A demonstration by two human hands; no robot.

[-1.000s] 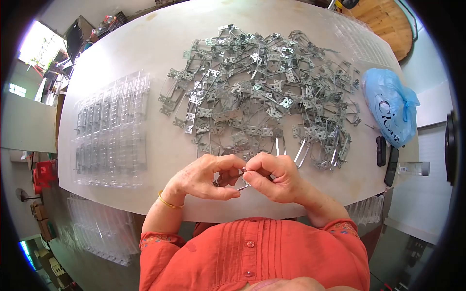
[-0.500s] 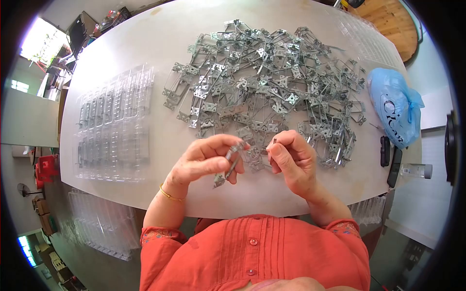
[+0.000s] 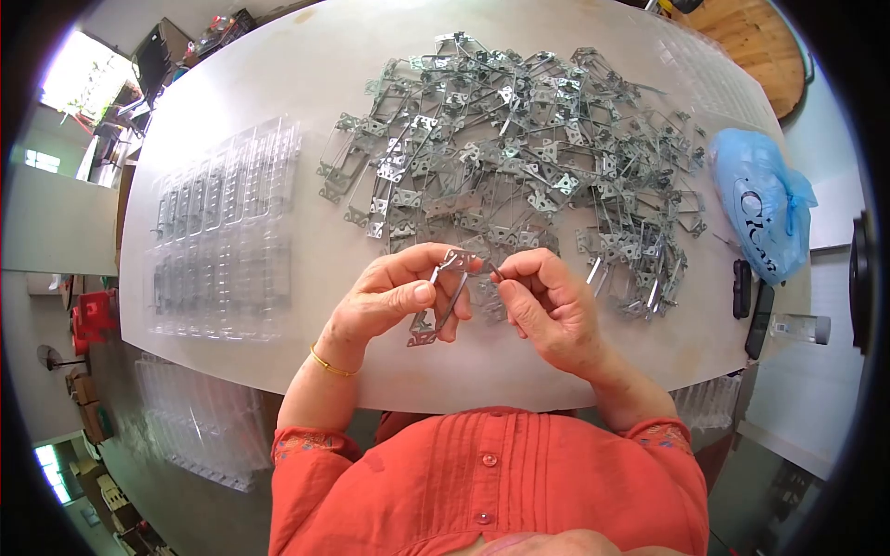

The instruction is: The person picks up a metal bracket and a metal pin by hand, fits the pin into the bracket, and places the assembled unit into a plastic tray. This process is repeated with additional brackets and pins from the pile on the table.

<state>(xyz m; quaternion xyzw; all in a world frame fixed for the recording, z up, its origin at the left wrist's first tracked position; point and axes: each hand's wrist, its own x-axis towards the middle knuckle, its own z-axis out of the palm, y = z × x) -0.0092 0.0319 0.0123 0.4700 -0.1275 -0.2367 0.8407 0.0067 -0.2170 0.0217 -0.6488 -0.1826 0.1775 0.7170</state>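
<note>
My left hand (image 3: 394, 294) grips a metal bracket frame (image 3: 449, 295) with flat punched plates at its ends and thin bars between them. My right hand (image 3: 547, 301) pinches a small dark pin-like piece (image 3: 497, 272), whose tip is at the upper plate of the bracket frame. Whether the tip touches the plate is too small to tell. Beyond both hands lies a large heap of similar metal bracket frames (image 3: 519, 148) on the pale table (image 3: 371, 375).
Clear plastic trays (image 3: 222, 232) lie on the left, with more at the far right. A blue plastic bag (image 3: 756, 204), dark elongated objects (image 3: 742, 288) and a clear bottle (image 3: 802, 328) are on the right. More clear plastic trays (image 3: 199, 417) sit below the table edge.
The bracket frame in my left hand has turned so its upper plate shows flatter. My right hand has moved left, bringing the small piece to that plate.
</note>
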